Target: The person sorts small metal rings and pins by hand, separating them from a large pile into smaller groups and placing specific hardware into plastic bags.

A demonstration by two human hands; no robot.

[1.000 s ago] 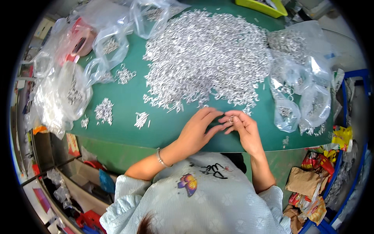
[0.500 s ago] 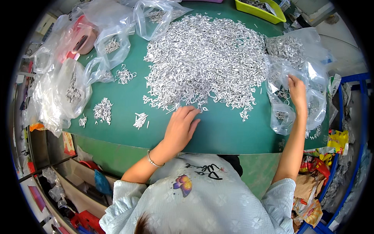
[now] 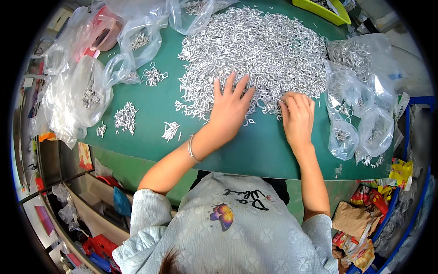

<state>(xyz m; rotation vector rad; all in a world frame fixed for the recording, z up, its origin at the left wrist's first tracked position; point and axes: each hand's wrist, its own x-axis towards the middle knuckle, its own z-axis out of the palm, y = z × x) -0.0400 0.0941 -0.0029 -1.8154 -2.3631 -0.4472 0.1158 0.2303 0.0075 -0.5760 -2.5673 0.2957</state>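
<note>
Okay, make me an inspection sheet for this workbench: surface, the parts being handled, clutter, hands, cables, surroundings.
Surface: green table.
Job's things: big pile of small silver metal parts; three little sorted heaps at its left.
Clutter: clear plastic bags holding parts on both sides; yellow tray at the far edge.
Hands: left hand spread flat on the pile's near edge; right hand curled, fingertips in the parts.
Cables: nothing seen.
Surroundings: crumpled wrappers lower right.

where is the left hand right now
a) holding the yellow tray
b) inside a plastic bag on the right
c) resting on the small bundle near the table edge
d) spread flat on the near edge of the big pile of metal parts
d: the left hand lies palm down with its fingers spread on the near edge of the pile, close to the right hand.
</note>
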